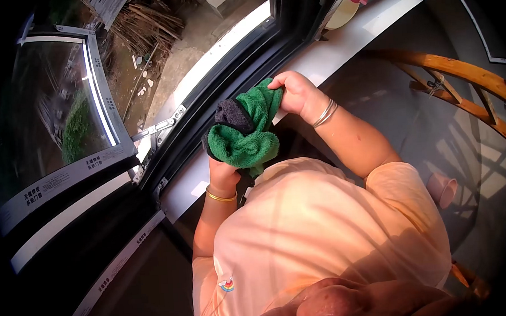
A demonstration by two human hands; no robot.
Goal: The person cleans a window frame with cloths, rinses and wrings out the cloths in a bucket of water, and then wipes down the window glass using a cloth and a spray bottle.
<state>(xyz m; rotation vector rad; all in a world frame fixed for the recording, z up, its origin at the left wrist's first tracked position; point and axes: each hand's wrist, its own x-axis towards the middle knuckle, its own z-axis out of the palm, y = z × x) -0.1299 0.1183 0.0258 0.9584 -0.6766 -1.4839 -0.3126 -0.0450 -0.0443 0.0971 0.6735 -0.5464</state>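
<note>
Clearly, right fingers (283, 82) pinch the green cloth (244, 147); the left hand (224, 175) meets it below, its hidden fingers' hold unclear.

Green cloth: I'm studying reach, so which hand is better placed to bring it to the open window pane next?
Probably the left hand: it is at the lower end of the green cloth, fingers largely hidden, and nearer the open window pane. The right hand pinches the end farther from the pane.

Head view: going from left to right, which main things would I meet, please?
Open window sash → pile of sticks → green and dark cloth → right hand → lower pink container.
</note>
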